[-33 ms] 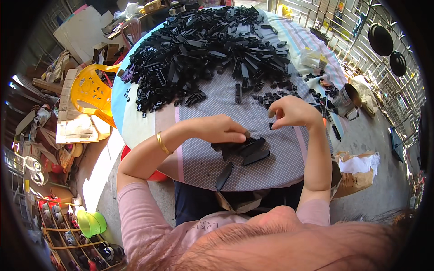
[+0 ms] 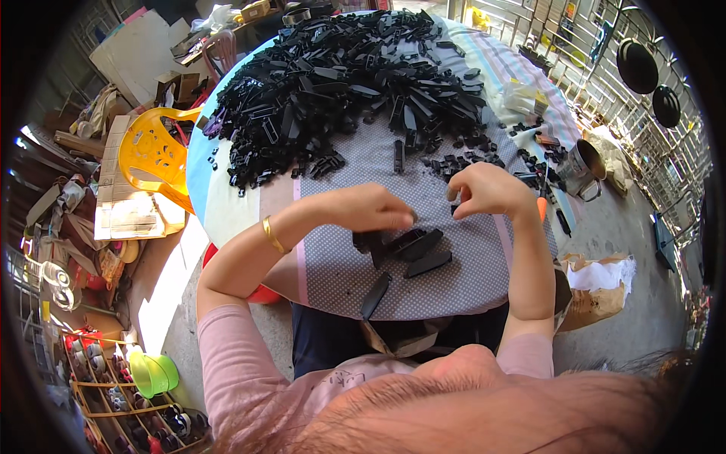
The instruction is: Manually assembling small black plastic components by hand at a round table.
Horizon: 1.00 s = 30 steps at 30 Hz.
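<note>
A round bench [image 2: 333,265] is covered in dotted grey cloth, with a heap [image 2: 340,83] of glossy black plastic strips at 12 o'clock. The left hand [image 2: 370,208] is curled down over flat black pieces [image 2: 412,250] at centre, its grip hidden. At 2 o'clock from them, the right hand [image 2: 484,189] is pinched nearly closed on a small black part [image 2: 454,209].

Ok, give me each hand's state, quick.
Left hand: curled over the black plastic pieces, grip cannot be told.
Right hand: fingers pinched together; contents hidden.
</note>
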Available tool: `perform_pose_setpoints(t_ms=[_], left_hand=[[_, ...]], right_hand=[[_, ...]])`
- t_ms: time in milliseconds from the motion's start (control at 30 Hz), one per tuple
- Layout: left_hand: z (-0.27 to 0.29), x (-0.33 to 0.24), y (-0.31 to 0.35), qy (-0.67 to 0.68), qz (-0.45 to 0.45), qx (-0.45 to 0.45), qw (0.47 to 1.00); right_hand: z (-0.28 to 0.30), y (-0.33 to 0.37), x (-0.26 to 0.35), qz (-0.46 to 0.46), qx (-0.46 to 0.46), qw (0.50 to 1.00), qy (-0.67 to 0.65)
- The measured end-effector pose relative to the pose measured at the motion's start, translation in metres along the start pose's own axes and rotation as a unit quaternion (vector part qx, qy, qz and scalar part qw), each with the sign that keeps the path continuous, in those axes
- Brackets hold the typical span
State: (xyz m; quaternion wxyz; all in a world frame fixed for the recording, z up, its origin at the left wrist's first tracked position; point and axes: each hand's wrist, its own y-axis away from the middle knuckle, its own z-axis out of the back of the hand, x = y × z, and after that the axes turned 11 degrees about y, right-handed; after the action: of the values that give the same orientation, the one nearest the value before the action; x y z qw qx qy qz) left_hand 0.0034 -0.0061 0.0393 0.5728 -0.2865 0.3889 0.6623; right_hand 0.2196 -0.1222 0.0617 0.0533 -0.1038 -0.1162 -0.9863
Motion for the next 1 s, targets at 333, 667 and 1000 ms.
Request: perform_pose_setpoints(t_ms=[333, 667, 1000], left_hand=[[0.025, 0.044, -0.062, -0.113, 0.076, -0.357, 0.924], [0.015, 0.045, -0.039, 0.579, -0.076, -0.111, 0.804], [-0.003, 0.029, -0.037, 0.593, -0.075, -0.097, 0.796]], right_hand=[[-0.023, -0.023, -0.010, 0.045, -0.196, 0.976, -0.084], [-0.029, -0.038, 0.004, 0.030, -0.356, 0.876, -0.323], [-0.037, -0.042, 0.014, 0.039, -0.442, 0.816, -0.369]])
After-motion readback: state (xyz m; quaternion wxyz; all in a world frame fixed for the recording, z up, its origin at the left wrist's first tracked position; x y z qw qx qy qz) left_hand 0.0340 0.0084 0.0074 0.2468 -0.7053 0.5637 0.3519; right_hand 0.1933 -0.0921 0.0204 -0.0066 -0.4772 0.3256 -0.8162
